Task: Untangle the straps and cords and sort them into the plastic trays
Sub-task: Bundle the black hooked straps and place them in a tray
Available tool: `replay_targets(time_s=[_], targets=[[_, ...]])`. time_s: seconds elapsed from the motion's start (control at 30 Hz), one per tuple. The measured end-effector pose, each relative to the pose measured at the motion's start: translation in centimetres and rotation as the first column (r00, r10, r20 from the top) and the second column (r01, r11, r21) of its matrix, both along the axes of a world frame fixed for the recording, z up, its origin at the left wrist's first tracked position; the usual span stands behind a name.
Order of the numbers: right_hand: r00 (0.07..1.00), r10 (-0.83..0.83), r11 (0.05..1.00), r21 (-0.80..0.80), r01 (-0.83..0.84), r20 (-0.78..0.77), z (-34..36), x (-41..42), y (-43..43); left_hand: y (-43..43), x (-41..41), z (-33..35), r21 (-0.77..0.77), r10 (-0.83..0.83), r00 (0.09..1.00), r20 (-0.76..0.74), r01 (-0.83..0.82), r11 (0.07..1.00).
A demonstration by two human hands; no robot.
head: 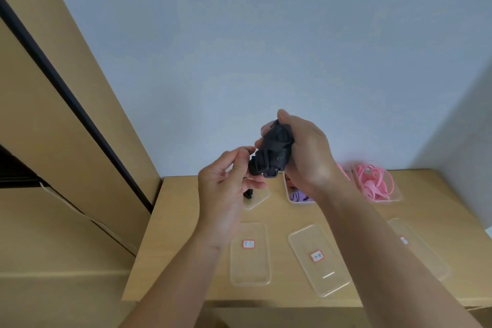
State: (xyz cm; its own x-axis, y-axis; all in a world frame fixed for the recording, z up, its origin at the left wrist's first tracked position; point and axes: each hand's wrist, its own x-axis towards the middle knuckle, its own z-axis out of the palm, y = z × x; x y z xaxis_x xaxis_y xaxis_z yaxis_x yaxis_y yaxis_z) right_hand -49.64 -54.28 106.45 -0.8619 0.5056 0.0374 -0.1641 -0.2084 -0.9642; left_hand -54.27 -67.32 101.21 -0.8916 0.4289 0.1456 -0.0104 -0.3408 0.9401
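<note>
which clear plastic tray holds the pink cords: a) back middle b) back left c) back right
c: the pink looped cords lie piled in the clear plastic tray at the back right of the wooden table.

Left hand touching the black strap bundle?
Touching. Head view shows the left hand pinching the black strap bundle at its lower end; right hand grips its top.

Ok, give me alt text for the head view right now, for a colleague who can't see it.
Two hands hold a bundled black strap above a wooden table: the right hand grips it from above, the left hand pinches its lower end. Behind, one tray holds pink cords, another striped straps; three labelled clear plastic pieces lie flat in front.
</note>
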Motion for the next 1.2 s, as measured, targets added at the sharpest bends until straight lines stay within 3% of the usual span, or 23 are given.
replay_targets(time_s=[0.1, 0.27, 0.4, 0.47, 0.53, 0.63, 0.7, 0.8, 1.07, 1.2], targets=[[0.991, 0.127, 0.984, 0.119, -0.13, 0.03, 1.1, 1.1, 0.3, -0.6, -0.4, 1.1, -0.056, -0.076, 0.994, -0.075, 0.072, 0.996], [0.989, 0.137, 0.938, 0.314, -0.147, 0.053, 2.0, 2.7, -0.1, -1.5, -0.3, 2.4, -0.124, -0.124, 0.987, -0.106, 0.111, 0.986], [0.994, 0.085, 0.898, 0.426, -0.108, 0.072, 1.6, 4.1, -1.2, -1.5, 0.6, 2.2, -0.166, -0.01, 0.991, -0.134, -0.012, 0.986], [0.996, 0.043, 0.883, 0.464, -0.072, 0.072, 1.5, 4.7, -1.5, -1.5, 1.3, 2.2, -0.187, 0.088, 0.967, -0.241, -0.135, 0.973], [0.993, 0.015, 0.866, 0.495, -0.07, 0.114, 1.4, 5.2, -1.4, -1.7, 1.8, 2.0, -0.189, 0.193, 0.872, -0.449, -0.304, 0.934], [0.966, -0.043, 0.807, 0.58, -0.116, 0.254, 0.9, 5.5, -0.7, -2.0, 2.2, 1.8, -0.125, 0.22, 0.614, -0.758, -0.468, 0.875], [0.962, -0.077, 0.782, 0.615, -0.105, 0.263, 0.6, 5.7, -0.5, -2.1, 2.1, 1.5, -0.095, 0.215, 0.505, -0.836, -0.518, 0.85], [0.968, -0.055, 0.766, 0.632, -0.115, 0.244, 0.1, 6.0, -0.4, -2.2, 2.3, 1.3, -0.079, 0.212, 0.448, -0.869, -0.548, 0.833], [0.951, 0.066, 0.754, 0.608, -0.246, 0.304, -0.7, 7.0, 0.4, -2.5, 3.4, 2.2, -0.162, 0.143, 0.565, -0.813, -0.456, 0.875], [0.944, 0.101, 0.776, 0.569, -0.272, 0.314, -0.4, 7.7, 0.7, -2.4, 3.8, 2.4, -0.205, 0.108, 0.709, -0.697, -0.341, 0.917]])
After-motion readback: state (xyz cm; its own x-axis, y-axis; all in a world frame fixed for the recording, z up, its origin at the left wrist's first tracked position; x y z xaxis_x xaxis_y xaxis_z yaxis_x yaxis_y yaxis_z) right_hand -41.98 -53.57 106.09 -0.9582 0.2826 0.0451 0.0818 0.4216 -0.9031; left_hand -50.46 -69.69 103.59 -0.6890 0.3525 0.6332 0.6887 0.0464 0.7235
